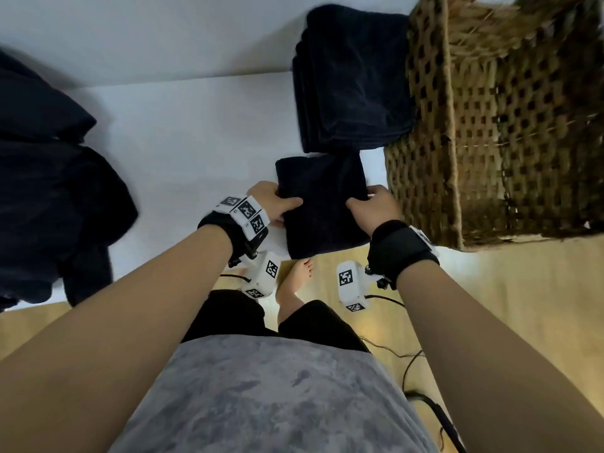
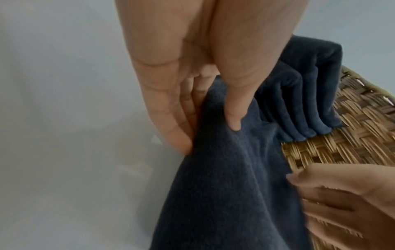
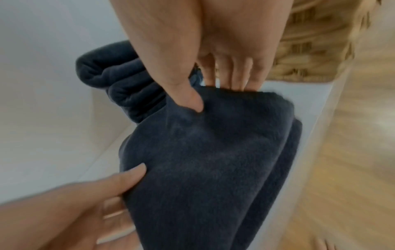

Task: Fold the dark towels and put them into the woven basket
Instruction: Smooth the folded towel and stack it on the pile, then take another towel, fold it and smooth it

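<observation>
A folded dark towel point(image 1: 322, 204) is held at the front edge of the white table, partly over the floor. My left hand point(image 1: 274, 202) grips its left edge, thumb on top point(image 2: 234, 118) and fingers underneath. My right hand point(image 1: 372, 206) grips its right edge the same way, thumb point(image 3: 192, 99) pressed into the cloth point(image 3: 213, 160). Behind it lies a stack of folded dark towels point(image 1: 351, 83), against the woven basket point(image 1: 510, 125) at the right. The stack's rounded folds point(image 2: 299, 110) show beside the basket wall point(image 2: 352, 135).
A heap of unfolded dark towels point(image 1: 49, 178) covers the table's left side. White table surface point(image 1: 196, 132) lies between heap and stack. Below the edge are wooden floor point(image 1: 523, 305), my bare foot point(image 1: 297, 279) and cables point(image 1: 411, 361).
</observation>
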Demonstrator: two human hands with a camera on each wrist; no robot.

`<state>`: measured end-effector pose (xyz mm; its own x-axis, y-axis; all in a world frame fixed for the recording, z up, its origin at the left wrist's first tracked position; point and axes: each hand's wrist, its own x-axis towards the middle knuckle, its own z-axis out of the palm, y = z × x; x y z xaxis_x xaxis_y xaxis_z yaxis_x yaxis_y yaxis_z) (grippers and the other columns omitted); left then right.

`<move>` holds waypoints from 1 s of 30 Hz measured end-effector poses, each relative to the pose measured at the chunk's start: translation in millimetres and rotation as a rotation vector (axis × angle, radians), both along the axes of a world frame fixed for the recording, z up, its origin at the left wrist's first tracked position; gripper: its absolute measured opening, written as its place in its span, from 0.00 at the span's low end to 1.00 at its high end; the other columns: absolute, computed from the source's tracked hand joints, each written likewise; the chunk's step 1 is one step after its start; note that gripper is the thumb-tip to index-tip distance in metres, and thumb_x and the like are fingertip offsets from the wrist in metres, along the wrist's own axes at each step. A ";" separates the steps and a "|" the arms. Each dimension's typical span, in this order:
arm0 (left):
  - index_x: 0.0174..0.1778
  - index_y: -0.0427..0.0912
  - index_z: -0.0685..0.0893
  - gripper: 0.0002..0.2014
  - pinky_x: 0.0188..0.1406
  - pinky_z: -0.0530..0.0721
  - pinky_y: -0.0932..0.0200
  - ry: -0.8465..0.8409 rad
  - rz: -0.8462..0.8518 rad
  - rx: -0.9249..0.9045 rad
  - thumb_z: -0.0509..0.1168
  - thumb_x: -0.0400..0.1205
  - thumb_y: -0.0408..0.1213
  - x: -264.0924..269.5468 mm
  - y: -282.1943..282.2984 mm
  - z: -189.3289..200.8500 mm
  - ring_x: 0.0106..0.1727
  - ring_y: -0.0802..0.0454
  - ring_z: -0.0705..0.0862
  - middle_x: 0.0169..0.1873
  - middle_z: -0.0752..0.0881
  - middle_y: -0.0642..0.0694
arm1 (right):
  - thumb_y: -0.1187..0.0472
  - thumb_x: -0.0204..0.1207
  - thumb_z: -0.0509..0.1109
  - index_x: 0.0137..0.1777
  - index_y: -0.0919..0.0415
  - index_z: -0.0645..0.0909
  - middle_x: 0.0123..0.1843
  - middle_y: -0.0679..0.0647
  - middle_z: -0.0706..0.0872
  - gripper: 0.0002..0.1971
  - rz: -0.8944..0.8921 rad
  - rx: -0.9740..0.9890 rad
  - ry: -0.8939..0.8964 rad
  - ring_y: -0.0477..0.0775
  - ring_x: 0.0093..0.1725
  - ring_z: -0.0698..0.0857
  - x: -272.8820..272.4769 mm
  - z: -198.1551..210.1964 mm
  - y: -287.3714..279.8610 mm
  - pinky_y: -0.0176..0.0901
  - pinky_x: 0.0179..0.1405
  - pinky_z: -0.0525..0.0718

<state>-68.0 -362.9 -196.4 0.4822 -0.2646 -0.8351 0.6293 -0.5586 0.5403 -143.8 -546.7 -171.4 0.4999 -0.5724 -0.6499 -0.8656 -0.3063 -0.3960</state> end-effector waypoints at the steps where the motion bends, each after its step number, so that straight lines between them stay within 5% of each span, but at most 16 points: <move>1: 0.63 0.31 0.81 0.19 0.55 0.88 0.40 -0.006 0.010 -0.002 0.73 0.79 0.38 -1.3 -10.2 -1.4 0.55 0.37 0.88 0.58 0.86 0.35 | 0.57 0.76 0.70 0.72 0.60 0.74 0.68 0.59 0.82 0.24 0.012 -0.057 0.001 0.61 0.67 0.80 -3.3 2.3 -5.9 0.47 0.65 0.79; 6: 0.60 0.34 0.83 0.17 0.54 0.89 0.42 -0.056 0.019 -0.020 0.73 0.80 0.40 -4.8 -50.8 -12.6 0.54 0.39 0.89 0.56 0.87 0.35 | 0.64 0.75 0.68 0.69 0.62 0.76 0.70 0.61 0.72 0.22 0.186 -0.294 -0.150 0.63 0.69 0.73 -22.5 11.7 -11.8 0.49 0.66 0.73; 11: 0.50 0.39 0.82 0.15 0.51 0.90 0.43 -0.153 -0.007 0.042 0.72 0.79 0.48 -6.0 -72.6 -20.4 0.48 0.39 0.90 0.50 0.89 0.36 | 0.64 0.76 0.68 0.66 0.62 0.78 0.67 0.58 0.73 0.17 0.265 -0.231 -0.220 0.58 0.64 0.77 -37.7 12.0 -14.0 0.41 0.63 0.75; 15: 0.55 0.40 0.82 0.17 0.48 0.91 0.46 -0.199 0.048 0.085 0.72 0.79 0.49 -9.6 -57.1 -11.2 0.46 0.43 0.91 0.44 0.89 0.40 | 0.64 0.77 0.68 0.65 0.59 0.79 0.67 0.57 0.74 0.16 0.333 -0.155 -0.247 0.56 0.65 0.77 -35.1 11.9 -3.0 0.41 0.63 0.75; 21: 0.54 0.42 0.83 0.13 0.44 0.91 0.50 -0.295 0.080 0.264 0.70 0.81 0.47 0.5 49.1 32.3 0.44 0.51 0.91 0.41 0.88 0.48 | 0.64 0.76 0.67 0.62 0.60 0.80 0.64 0.58 0.76 0.14 0.488 0.044 -0.349 0.57 0.63 0.79 15.7 20.7 70.8 0.43 0.63 0.77; 27: 0.48 0.41 0.84 0.04 0.46 0.91 0.46 -0.409 0.341 0.489 0.67 0.82 0.38 7.7 192.6 76.0 0.45 0.43 0.91 0.46 0.90 0.39 | 0.62 0.78 0.66 0.61 0.59 0.81 0.63 0.56 0.81 0.13 0.723 0.226 -0.400 0.54 0.60 0.81 68.3 37.6 172.8 0.37 0.57 0.74; 30: 0.60 0.38 0.81 0.13 0.53 0.88 0.47 -0.464 0.383 0.671 0.69 0.81 0.38 6.1 252.8 81.3 0.52 0.40 0.88 0.53 0.88 0.36 | 0.61 0.79 0.66 0.60 0.58 0.82 0.60 0.54 0.84 0.11 0.813 0.267 -0.377 0.49 0.53 0.79 82.9 42.6 216.9 0.34 0.53 0.71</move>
<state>-61.8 -110.1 -115.1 0.7641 0.4563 -0.4559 0.6371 -0.6448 0.4223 -60.9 -329.8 -128.8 0.8860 0.1901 -0.4228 -0.2257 -0.6199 -0.7516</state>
